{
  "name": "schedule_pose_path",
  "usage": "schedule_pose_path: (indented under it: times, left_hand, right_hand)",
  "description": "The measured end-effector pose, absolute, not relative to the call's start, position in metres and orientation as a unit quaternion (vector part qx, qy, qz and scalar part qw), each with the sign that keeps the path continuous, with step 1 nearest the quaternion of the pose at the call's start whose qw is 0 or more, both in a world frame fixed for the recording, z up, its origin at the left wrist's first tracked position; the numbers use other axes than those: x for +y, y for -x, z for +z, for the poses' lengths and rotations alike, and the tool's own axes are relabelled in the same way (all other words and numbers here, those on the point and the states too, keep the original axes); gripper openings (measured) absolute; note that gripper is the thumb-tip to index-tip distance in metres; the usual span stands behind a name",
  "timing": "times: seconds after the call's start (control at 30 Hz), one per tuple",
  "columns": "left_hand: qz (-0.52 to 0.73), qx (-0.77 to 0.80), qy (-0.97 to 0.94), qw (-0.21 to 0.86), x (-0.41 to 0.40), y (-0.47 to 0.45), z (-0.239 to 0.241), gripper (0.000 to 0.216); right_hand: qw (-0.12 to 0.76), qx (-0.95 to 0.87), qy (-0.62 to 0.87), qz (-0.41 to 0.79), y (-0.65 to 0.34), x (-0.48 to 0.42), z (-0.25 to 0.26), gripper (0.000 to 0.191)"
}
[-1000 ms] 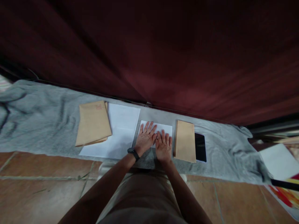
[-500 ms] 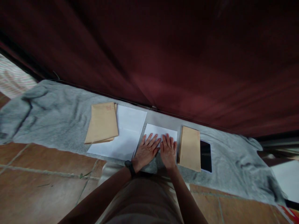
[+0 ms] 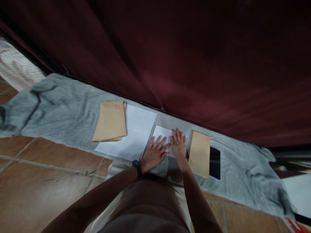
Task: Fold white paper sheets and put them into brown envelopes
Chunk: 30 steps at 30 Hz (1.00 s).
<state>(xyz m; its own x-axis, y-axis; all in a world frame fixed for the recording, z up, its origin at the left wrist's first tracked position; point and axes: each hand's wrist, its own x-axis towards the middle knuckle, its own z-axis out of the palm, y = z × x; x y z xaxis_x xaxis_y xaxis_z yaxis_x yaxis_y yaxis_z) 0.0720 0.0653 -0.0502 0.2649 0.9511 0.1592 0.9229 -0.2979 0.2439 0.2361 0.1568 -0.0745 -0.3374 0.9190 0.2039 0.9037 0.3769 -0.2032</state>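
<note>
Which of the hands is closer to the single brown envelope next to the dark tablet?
Right. The right hand lies flat on the white paper, just beside the brown envelope. The left hand sits on the right hand's other side, farther from the envelope.

A black wristband point(image 3: 137, 167) sits on the wrist of the left hand point(image 3: 155, 152). Both forearms are bare. A plain brownish-grey garment point(image 3: 145, 207) covers torso and lap.

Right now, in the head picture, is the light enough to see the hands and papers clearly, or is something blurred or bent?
Head view: dim light, the red curtain nearly featureless; the left hand and right hand on the white sheet soft but readable; the grey cloth tilts and bows, as from a wide lens; no glare on the dark screen.
</note>
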Motion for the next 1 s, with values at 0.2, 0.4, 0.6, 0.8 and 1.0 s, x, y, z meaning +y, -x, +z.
schedule_pose_path:
  times: [0.2,0.4,0.6,0.8,1.0]
  left_hand:
    - [0.144,0.589,-0.793,0.059,0.065,-0.072,-0.051,0.050]
    - [0.130,0.572,-0.808,0.062,0.065,-0.071,-0.053,0.041]
    - [0.134,0.523,-0.839,0.072,0.063,-0.069,-0.054,0.039]
    - [0.135,0.487,-0.859,0.084,0.060,-0.065,-0.055,0.053]
    - [0.130,0.465,-0.872,0.079,0.058,-0.062,-0.057,0.055]
  right_hand:
    - [0.190,-0.797,0.570,0.057,-0.238,0.170,-0.069,0.051]
    - [0.148,-0.905,0.354,0.183,-0.229,0.156,-0.054,0.048]
    - [0.084,-0.917,0.350,0.174,-0.223,0.165,-0.055,0.049]
    - [0.071,-0.924,0.357,0.118,-0.220,0.191,-0.057,0.050]
    - [0.095,-0.905,0.403,0.095,-0.218,0.206,-0.053,0.049]
